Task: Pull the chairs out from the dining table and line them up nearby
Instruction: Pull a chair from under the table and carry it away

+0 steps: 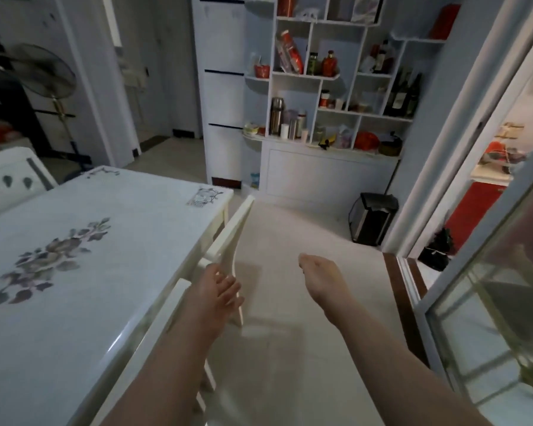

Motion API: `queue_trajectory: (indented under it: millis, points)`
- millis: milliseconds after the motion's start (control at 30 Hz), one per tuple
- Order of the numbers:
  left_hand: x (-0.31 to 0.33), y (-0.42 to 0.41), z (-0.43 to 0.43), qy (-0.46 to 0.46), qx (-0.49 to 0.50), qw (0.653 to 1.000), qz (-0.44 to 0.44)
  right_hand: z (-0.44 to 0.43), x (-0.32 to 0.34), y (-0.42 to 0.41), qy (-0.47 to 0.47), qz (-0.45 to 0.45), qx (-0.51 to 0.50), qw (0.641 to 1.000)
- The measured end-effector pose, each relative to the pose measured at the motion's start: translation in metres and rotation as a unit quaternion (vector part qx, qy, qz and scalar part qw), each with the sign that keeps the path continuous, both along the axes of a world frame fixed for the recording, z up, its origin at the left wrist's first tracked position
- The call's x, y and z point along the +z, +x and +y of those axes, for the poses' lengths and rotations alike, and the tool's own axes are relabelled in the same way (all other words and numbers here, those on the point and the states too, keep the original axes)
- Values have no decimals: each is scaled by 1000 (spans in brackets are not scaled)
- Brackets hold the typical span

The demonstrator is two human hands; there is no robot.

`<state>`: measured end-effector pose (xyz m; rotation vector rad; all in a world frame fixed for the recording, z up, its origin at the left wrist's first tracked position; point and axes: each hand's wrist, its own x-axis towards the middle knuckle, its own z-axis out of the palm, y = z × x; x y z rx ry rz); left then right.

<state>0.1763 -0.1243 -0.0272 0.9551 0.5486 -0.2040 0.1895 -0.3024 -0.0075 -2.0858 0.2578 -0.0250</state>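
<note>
A white dining table (pixel 111 241) with a grey flower pattern fills the left half of the view. Two white chairs are tucked in along its right side: the far chair (pixel 233 229) shows its backrest top, and the near chair (pixel 166 315) sits under my left forearm. My left hand (pixel 219 290) hovers between the two backrests with loosely curled fingers and holds nothing. My right hand (pixel 320 278) is out over the bare floor with fingers curled inward, empty. A third white chair (pixel 10 176) stands at the table's far left side.
Pale tiled floor (pixel 290 333) stretches to the right of the table. A white shelf unit (pixel 330 87) with bottles and jars stands at the back. A black bin (pixel 371 219) sits by the sliding glass door (pixel 486 302) on the right. A standing fan (pixel 53 84) is at back left.
</note>
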Motion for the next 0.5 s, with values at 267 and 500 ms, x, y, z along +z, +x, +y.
queue_trajectory:
  millis: [267,500]
  points:
    - [-33,101,9,-130,130,979,87,24,-11,127,46,79,50,995]
    - [-55,163,17,-142,216,955,143,54,-33,217,93,171,59,979]
